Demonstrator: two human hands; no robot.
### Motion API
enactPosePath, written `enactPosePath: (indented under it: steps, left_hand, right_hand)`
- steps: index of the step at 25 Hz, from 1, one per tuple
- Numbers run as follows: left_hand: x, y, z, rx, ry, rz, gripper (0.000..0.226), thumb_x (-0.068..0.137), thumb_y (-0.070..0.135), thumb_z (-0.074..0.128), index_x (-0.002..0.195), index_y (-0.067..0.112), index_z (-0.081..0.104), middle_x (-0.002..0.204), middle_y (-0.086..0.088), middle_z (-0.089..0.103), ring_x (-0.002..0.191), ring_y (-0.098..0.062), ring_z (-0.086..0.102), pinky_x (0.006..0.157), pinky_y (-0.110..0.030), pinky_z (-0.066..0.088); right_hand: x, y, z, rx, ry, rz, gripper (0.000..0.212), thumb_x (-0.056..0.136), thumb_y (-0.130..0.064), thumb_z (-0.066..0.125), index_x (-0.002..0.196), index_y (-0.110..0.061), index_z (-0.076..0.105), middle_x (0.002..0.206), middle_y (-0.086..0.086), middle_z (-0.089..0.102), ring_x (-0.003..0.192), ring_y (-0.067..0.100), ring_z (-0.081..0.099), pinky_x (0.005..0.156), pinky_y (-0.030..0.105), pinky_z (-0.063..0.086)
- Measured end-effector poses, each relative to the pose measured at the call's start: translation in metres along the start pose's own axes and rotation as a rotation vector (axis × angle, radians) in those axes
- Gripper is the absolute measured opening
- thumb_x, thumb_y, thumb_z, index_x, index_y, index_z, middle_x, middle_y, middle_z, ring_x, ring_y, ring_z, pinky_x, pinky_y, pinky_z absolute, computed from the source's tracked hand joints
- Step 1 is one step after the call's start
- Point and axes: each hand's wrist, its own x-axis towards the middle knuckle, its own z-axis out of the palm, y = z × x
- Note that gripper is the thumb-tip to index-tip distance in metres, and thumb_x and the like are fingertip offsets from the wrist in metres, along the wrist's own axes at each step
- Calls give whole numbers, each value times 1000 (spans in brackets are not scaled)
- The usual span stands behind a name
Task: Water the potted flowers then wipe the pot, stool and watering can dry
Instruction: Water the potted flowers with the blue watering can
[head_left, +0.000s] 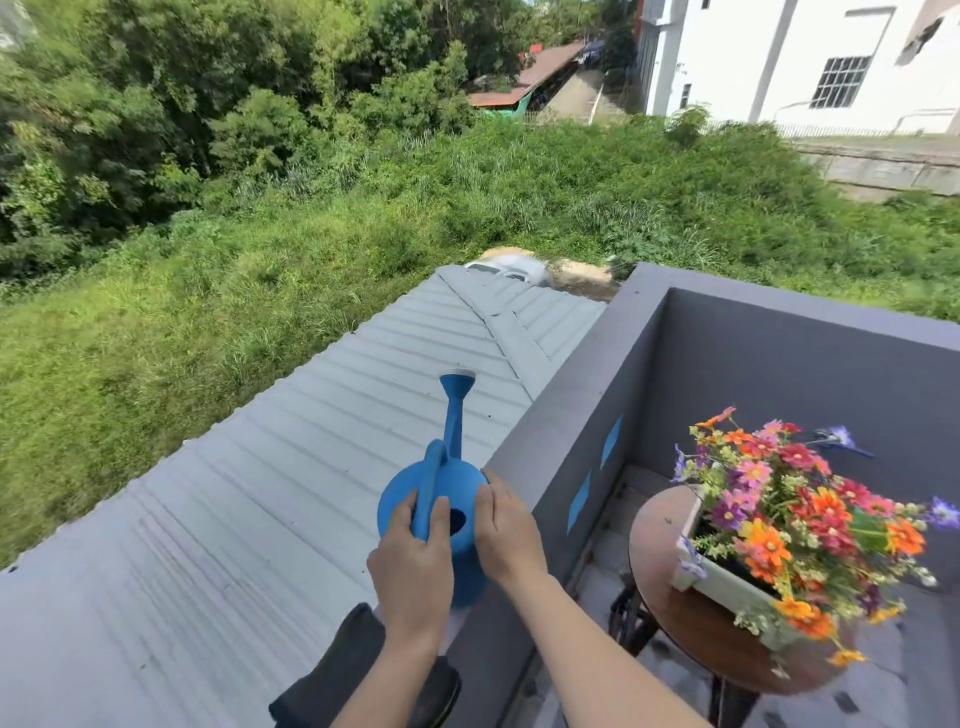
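Sunlit balcony above a metal roof: we grip the blue watering can on the grey parapet, left hand closed round its handle, right hand cupping its side. Watering seems unstarted; next we'd carry it rightward to the potted flowers on the stool

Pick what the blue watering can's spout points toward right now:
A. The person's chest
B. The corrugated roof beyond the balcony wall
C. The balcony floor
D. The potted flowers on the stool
B: the watering can, held by the left hand and right hand, aims its spout over the corrugated roof, away from the potted flowers.
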Motion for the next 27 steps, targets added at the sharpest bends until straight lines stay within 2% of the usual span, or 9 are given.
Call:
enactPosePath:
  steps: [4, 6, 9, 12, 15, 18, 22, 25, 27]
  left_hand:
    - [9, 22, -5, -29, -120, 85, 23, 92, 26, 57, 108, 13, 67, 75, 14, 63, 71, -4, 59, 62, -5, 42]
    - [14, 41, -5, -48, -193, 155, 22, 91, 26, 59, 106, 14, 69, 78, 11, 68, 76, -4, 62, 65, -7, 43]
    - [25, 76, -2, -60, -314, 277, 12, 87, 27, 62, 88, 33, 72, 70, 14, 73, 77, 0, 66, 74, -14, 48]
    - [26, 122, 4, -40, -413, 430, 25, 85, 27, 65, 67, 44, 65, 63, 26, 69, 69, 8, 63, 68, -14, 47]
    - [28, 161, 12, 7, -502, 537, 22, 83, 26, 67, 69, 43, 65, 61, 19, 70, 62, 12, 61, 62, -11, 44]
    - [30, 194, 17, 92, -586, 665, 2, 78, 30, 73, 77, 28, 74, 65, 10, 73, 58, 6, 61, 61, -15, 46]
    - [23, 240, 27, 305, -589, 887, 19, 75, 29, 77, 91, 19, 75, 63, 1, 68, 51, 3, 59, 46, -8, 37]
    - [17, 256, 35, 475, -597, 1072, 27, 79, 31, 73, 97, 12, 76, 71, -11, 73, 67, -28, 67, 54, -25, 45]
    - [14, 261, 39, 527, -600, 1148, 29, 81, 31, 71, 99, 9, 75, 74, -11, 74, 68, -30, 68, 60, -32, 52]
  right_hand:
    - [-7, -6, -13, 129, 142, 20, 53, 101, -40, 20, 148, -19, 31, 150, -3, 42, 136, 15, 39, 109, 30, 32]
    - [-11, -12, -28, 184, 231, 8, 54, 101, -39, 21, 151, -18, 26, 155, -3, 34, 140, 14, 33, 110, 22, 25]
    - [-14, -22, -62, 163, 372, -81, 57, 101, -40, 25, 151, -14, 20, 159, -2, 24, 145, 10, 21, 107, 11, 13]
    - [-21, -27, -101, 20, 509, -255, 72, 94, -56, 19, 151, -11, 20, 158, -3, 20, 146, 9, 14, 113, 14, 8]
    - [-29, -31, -135, -108, 561, -324, 86, 88, -66, 9, 150, -9, 23, 159, 2, 20, 147, 13, 12, 116, 21, 9]
    - [-37, -39, -159, -194, 601, -330, 87, 87, -67, 9, 149, -8, 25, 160, 7, 20, 148, 18, 11, 118, 28, 9]
    - [-50, -45, -175, -252, 566, -323, 87, 86, -65, 10, 152, -9, 17, 162, 4, 12, 149, 17, 3, 120, 29, 5]
    - [-55, -42, -179, -260, 532, -310, 88, 84, -66, 9, 152, -11, 14, 163, 2, 7, 149, 16, 2, 119, 27, 3]
    - [-57, -41, -181, -253, 516, -305, 88, 84, -67, 9, 152, -11, 14, 162, 3, 9, 149, 17, 4, 119, 27, 4]
